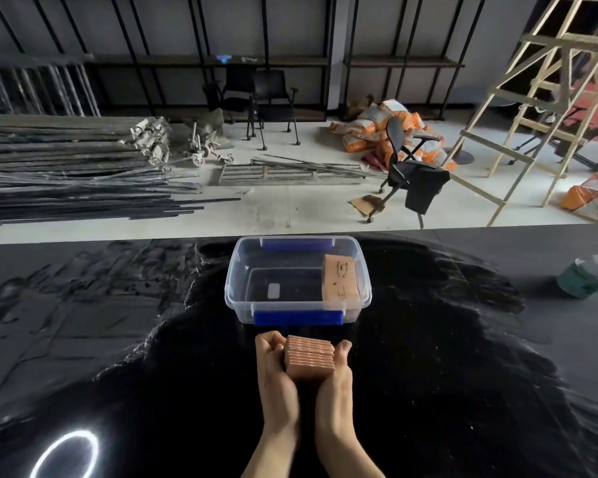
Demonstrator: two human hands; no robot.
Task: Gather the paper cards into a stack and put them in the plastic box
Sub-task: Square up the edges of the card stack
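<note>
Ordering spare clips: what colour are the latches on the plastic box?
Blue, on the near latch and far latch of the plastic box; head view.

card stack [308,357] between hands — plastic box [297,281] beyond

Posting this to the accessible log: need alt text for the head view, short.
Two bare hands, left hand and right hand, squeeze a stack of paper cards between them above a black table. Just beyond sits an open clear plastic box with blue latches, another card stack already inside.
</note>
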